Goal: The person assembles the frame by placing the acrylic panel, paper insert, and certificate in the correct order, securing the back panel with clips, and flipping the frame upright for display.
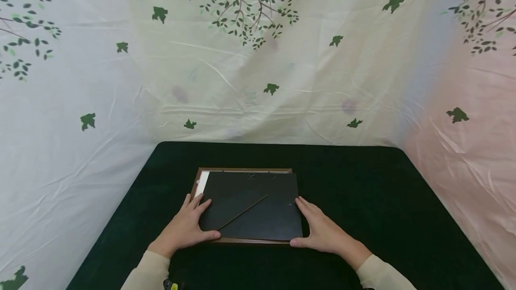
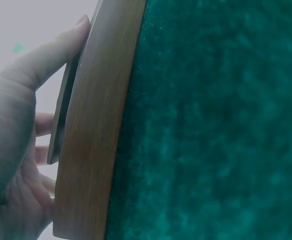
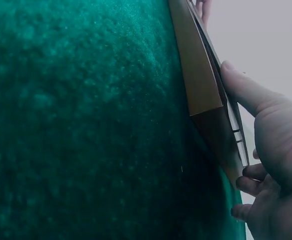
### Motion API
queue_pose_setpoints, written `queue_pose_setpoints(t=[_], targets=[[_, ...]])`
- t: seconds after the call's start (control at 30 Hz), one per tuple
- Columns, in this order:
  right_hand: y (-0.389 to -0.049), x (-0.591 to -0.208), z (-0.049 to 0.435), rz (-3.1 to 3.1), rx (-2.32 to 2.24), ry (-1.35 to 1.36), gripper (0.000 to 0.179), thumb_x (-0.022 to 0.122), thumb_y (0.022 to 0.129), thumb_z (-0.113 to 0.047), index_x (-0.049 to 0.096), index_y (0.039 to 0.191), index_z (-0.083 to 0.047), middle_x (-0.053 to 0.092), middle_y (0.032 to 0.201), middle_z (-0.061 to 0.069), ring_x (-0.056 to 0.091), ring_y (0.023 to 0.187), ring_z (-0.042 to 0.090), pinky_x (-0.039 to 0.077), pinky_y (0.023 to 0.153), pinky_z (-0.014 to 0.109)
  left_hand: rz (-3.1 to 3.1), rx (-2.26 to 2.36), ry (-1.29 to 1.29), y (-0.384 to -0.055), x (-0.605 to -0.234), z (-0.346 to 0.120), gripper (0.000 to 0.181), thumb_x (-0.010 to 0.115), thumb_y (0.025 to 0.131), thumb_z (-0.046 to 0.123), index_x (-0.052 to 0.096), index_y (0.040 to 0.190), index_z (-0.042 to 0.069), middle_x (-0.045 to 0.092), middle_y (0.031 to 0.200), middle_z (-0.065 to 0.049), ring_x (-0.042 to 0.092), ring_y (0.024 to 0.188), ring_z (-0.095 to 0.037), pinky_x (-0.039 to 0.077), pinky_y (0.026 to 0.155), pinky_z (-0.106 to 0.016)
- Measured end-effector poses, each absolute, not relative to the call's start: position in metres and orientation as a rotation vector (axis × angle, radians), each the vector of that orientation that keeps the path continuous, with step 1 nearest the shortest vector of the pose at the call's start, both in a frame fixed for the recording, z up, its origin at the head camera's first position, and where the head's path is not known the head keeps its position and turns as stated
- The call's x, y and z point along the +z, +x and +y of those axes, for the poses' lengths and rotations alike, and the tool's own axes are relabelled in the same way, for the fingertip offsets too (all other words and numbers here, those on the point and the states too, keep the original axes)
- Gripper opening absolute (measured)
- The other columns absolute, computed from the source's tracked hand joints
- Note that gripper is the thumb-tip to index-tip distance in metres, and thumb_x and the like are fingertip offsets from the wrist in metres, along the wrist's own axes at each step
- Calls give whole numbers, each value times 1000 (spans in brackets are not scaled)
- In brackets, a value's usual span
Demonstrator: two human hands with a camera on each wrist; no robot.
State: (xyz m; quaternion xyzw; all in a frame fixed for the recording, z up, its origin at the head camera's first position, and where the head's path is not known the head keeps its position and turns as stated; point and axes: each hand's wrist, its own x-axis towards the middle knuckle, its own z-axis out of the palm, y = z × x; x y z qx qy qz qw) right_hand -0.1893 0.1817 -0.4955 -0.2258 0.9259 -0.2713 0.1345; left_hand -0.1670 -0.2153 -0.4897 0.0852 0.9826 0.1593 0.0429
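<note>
A picture frame with a brown wooden rim lies back up. Its black backing board sits shifted to the right on top, so a white strip shows at the left. A thin stick-like line runs slantwise across the board. My left hand spreads at the board's left front corner, thumb on the front edge, fingers over the left side. At the right front corner rests my right hand, its thumb at the front edge and fingers along the right side. In the right wrist view a narrow gap separates board and rim.
A dark green cloth covers the table under the frame. White fabric walls printed with leaves and branches stand behind and at both sides. Something dark with a yellow patch shows by the left sleeve.
</note>
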Motion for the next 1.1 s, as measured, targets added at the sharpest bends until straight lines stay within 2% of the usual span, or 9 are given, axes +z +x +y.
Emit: queue_pose_setpoints(t=[0.37, 0.73, 1.1], targets=[[-190, -495, 172, 2652, -820, -694, 111, 67, 70, -73, 20, 155, -18, 13, 160, 7, 19, 143, 32, 28, 108, 58, 3003, 591, 255, -165, -490, -220, 105, 64, 62, 82, 48, 142, 15, 27, 153, -19, 11, 142, -46, 30, 102, -66], [-195, -496, 174, 2672, -847, -679, 110, 69, 69, -71, 21, 155, -20, 16, 160, 4, 21, 143, 32, 29, 107, 58, 2984, 540, 290, -168, -491, -222, 106, 61, 60, 86, 48, 142, 20, 25, 155, -16, 8, 142, -48, 29, 100, -69], [-201, -499, 170, 2702, -787, -752, 109, 67, 70, -74, 21, 155, -24, 16, 160, 2, 22, 141, 31, 33, 105, 57, 3006, 535, 268, -167, -490, -222, 103, 65, 63, 81, 50, 140, 15, 29, 152, -18, 12, 142, -46, 29, 102, -66]])
